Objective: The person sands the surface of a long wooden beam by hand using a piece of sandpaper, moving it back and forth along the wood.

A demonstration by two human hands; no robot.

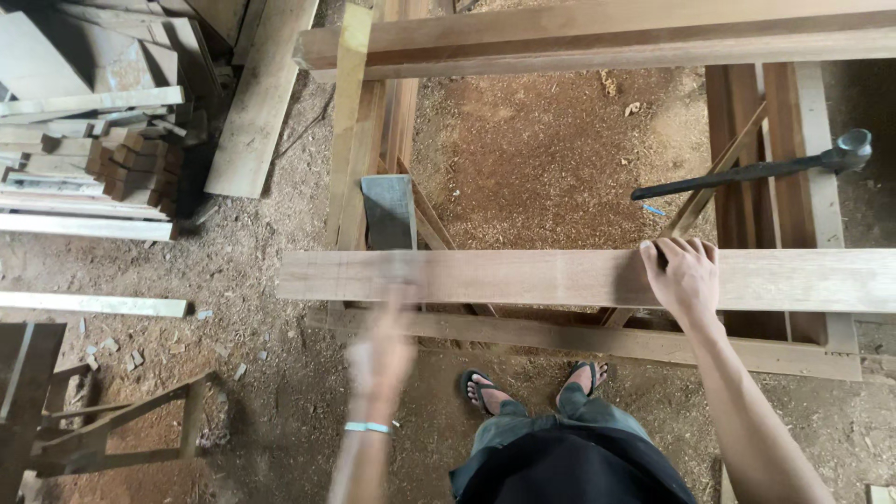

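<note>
- The long plank point(560, 278) lies flat across the trestle frame point(597, 341), its near edge facing the person.
- Right hand point(684, 275) presses on the plank's right part, fingers spread flat, gripping nothing.
- Left hand point(381, 359) is motion-blurred near the plank's left end; finger state cannot be told.
- A clamp point(756, 168) rests unused at the frame's far right.

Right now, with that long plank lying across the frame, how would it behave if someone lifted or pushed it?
The long plank looks thick and straight, so probably stiff and fairly heavy. It is flat, so it should slide rather than roll. The right hand rests on it well off centre; lifted from there, it would likely tip.
</note>
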